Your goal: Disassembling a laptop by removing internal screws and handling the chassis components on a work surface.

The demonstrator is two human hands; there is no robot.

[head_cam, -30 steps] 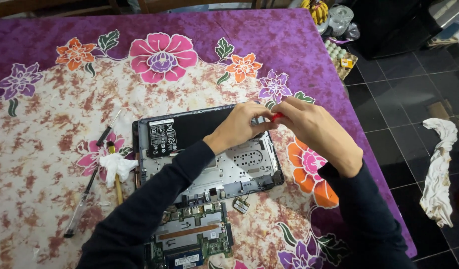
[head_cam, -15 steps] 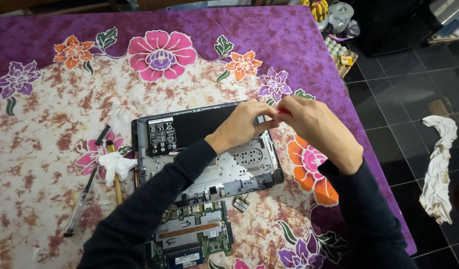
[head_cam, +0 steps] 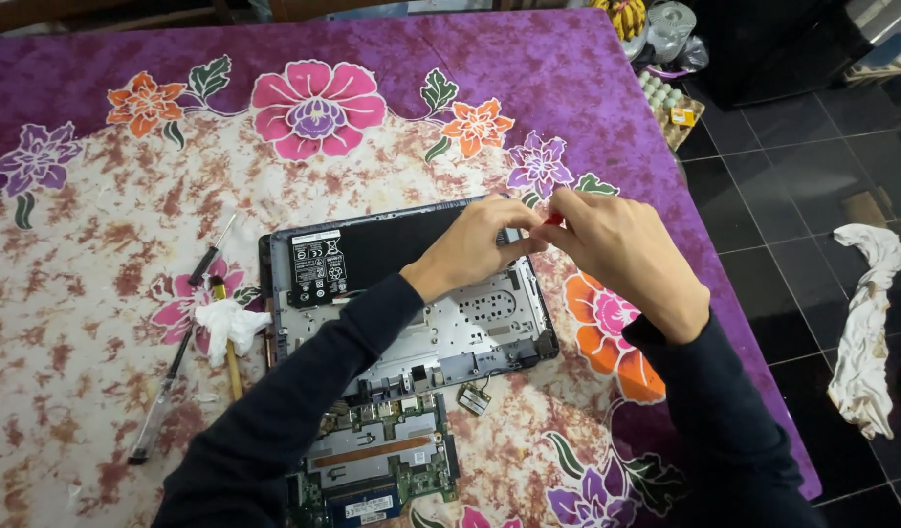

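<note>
Both hands meet over the far right corner of an opened laptop chassis point(head_cam: 411, 313), at approx 1 o'clock from the frame's centre. L hand point(head_cam: 475, 244) comes in from 7 o'clock, fingers curled and pinched toward the R hand. R hand point(head_cam: 616, 249) comes in from 5 o'clock, fingers closed round a small red-handled tool point(head_cam: 551, 219); only a bit of red shows between the two hands, so the tool's tip is hidden. L hand's fingertips look to be touching that same red bit, but can't tell whether they truly grip it or just steady it.

Chassis lies w/ its inside up: black battery point(head_cam: 372, 249) along the far edge, silver metal frame w/ perforated patch nearer the person. At 6 o'clock of the chassis, just beside it, sits a green circuit board point(head_cam: 382, 464) w/ a copper strip. A tiny separate card point(head_cam: 474, 398) lies at 4 o'clock of the chassis' near edge, close by.

At 9 o'clock of the chassis: crumpled white tissue point(head_cam: 230, 321), a wooden-handled stick under it, and a long thin pen-like tool point(head_cam: 167, 386). All rests on a purple and cream flowered cloth point(head_cam: 98, 244). On the dark tile floor at 3 o'clock, well apart, lies a white rag point(head_cam: 866, 323).
</note>
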